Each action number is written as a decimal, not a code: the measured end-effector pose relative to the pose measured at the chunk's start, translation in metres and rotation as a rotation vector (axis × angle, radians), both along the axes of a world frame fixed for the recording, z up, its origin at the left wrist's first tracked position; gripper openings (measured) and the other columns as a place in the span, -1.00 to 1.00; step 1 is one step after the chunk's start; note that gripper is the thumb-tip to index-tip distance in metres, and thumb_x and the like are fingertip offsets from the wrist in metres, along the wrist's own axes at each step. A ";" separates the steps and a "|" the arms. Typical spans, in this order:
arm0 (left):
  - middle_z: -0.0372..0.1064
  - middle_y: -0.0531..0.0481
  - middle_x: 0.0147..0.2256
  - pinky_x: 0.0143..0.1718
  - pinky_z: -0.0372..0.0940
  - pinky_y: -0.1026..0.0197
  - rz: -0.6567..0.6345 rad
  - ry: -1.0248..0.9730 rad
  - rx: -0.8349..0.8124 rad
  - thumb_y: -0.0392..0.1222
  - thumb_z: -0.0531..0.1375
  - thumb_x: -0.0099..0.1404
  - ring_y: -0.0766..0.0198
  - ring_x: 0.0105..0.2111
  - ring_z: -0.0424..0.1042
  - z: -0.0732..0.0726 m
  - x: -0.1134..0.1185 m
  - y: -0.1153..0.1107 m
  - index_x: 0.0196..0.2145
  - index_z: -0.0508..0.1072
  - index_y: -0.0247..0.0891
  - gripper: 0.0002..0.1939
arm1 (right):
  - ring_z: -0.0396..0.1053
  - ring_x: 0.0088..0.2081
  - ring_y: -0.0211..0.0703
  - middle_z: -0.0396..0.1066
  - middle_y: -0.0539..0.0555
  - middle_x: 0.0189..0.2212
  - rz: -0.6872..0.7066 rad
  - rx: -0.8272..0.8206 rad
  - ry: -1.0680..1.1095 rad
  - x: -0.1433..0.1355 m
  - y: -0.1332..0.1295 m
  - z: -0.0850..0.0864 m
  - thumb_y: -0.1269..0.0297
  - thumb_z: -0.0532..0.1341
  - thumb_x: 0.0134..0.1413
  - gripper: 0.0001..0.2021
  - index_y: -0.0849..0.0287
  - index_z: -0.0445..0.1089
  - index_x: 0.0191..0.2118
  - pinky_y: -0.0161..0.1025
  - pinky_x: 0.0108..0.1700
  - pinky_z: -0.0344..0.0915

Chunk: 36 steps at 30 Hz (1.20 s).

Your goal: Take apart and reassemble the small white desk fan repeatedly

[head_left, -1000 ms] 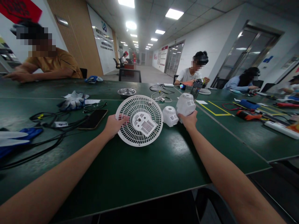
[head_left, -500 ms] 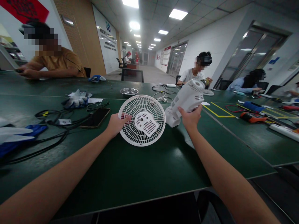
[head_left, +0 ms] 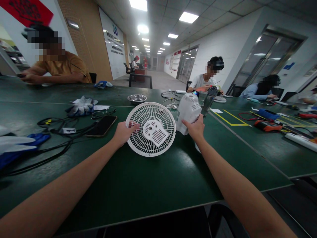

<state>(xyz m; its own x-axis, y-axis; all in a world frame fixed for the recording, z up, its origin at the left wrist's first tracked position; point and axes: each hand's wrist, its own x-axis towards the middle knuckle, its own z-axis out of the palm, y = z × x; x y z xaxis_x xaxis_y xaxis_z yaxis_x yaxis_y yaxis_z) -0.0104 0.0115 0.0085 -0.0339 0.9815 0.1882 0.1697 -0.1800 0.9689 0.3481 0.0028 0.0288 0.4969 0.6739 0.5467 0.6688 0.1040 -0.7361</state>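
Observation:
My left hand (head_left: pixel 125 133) grips the left rim of a round white fan grille (head_left: pixel 150 129), thumb in front. The grille is tilted to face me above the green table, with a slotted plate at its centre. My right hand (head_left: pixel 196 128) is closed round a white plastic fan body (head_left: pixel 188 112) with vent slots near its top, just right of the grille. My fingers and wrist hide part of the body's right side and lower end. A dark screwdriver-like tool (head_left: pixel 209 100) shows behind my right hand; I cannot tell whether I touch it.
A steel bowl (head_left: pixel 137 99) stands behind the grille. To the left lie a phone (head_left: pixel 102 126), black cables (head_left: pixel 66 140) and work gloves (head_left: pixel 81 105). An orange multimeter (head_left: pixel 267 126) and a white power strip (head_left: pixel 300 141) are at the right. Several people sit around the table.
My right hand has moved left and turned the fan body more upright, closer to the grille. The dark tool behind it now shows. My left hand and the grille have barely moved.

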 end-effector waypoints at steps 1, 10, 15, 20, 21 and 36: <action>0.60 -0.18 -0.34 -0.29 0.49 0.05 -0.007 -0.004 0.007 -0.14 0.38 0.15 0.05 -0.36 0.59 0.000 0.000 0.000 -0.27 0.58 -0.32 -0.78 | 0.48 -0.07 0.18 0.51 0.19 -0.05 -0.020 -0.003 0.011 0.005 0.000 0.001 -0.06 0.47 -0.32 -0.24 0.08 0.23 0.04 0.08 0.01 0.39; 0.60 -0.14 -0.35 -0.29 0.47 0.09 -0.004 -0.003 0.013 -0.14 0.38 0.16 0.09 -0.37 0.59 0.002 0.001 -0.002 -0.28 0.58 -0.31 -0.79 | 0.43 0.01 0.24 0.45 0.24 0.00 -0.189 0.015 0.116 0.048 0.002 0.010 0.02 0.48 -0.37 -0.20 0.11 0.21 0.06 0.19 0.11 0.29; 0.60 -0.13 -0.35 -0.28 0.48 0.08 0.000 0.001 -0.017 -0.15 0.38 0.15 0.09 -0.36 0.60 0.005 0.000 -0.004 -0.28 0.58 -0.30 -0.80 | 0.42 0.03 0.25 0.42 0.25 0.01 -0.161 -0.049 0.108 0.049 0.005 0.003 0.06 0.48 -0.38 -0.16 0.10 0.16 0.09 0.19 0.13 0.27; 0.61 -0.12 -0.35 -0.27 0.48 0.04 -0.001 0.001 -0.021 -0.14 0.39 0.15 0.06 -0.35 0.60 0.005 0.000 -0.003 -0.28 0.58 -0.29 -0.79 | 0.37 0.09 0.17 0.34 0.25 0.12 -0.127 0.142 0.017 0.049 0.006 0.005 0.02 0.40 -0.21 -0.14 0.09 0.06 0.21 0.13 0.14 0.26; 0.61 -0.12 -0.35 -0.27 0.48 0.03 0.003 0.001 -0.021 -0.15 0.39 0.15 0.07 -0.36 0.60 0.005 0.001 -0.003 -0.28 0.58 -0.29 -0.80 | 0.37 0.10 0.16 0.34 0.25 0.12 -0.123 0.182 0.000 0.049 0.006 0.006 0.00 0.39 -0.17 -0.15 0.10 0.06 0.23 0.12 0.14 0.27; 0.60 -0.13 -0.38 -0.29 0.47 0.05 0.010 0.022 -0.003 -0.15 0.38 0.14 0.09 -0.39 0.59 0.000 0.000 0.002 -0.31 0.58 -0.29 -0.82 | 0.36 0.12 0.14 0.35 0.30 0.12 -0.095 0.307 0.006 0.056 0.011 0.007 -0.02 0.31 -0.02 -0.20 0.23 0.13 0.29 0.05 0.10 0.33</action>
<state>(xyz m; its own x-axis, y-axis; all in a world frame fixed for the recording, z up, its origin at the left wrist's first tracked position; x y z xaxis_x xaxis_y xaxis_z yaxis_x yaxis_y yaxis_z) -0.0106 0.0138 0.0085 -0.0395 0.9817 0.1862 0.1925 -0.1754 0.9655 0.4039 0.0137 0.0356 0.5536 0.4283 0.7142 0.6822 0.2586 -0.6839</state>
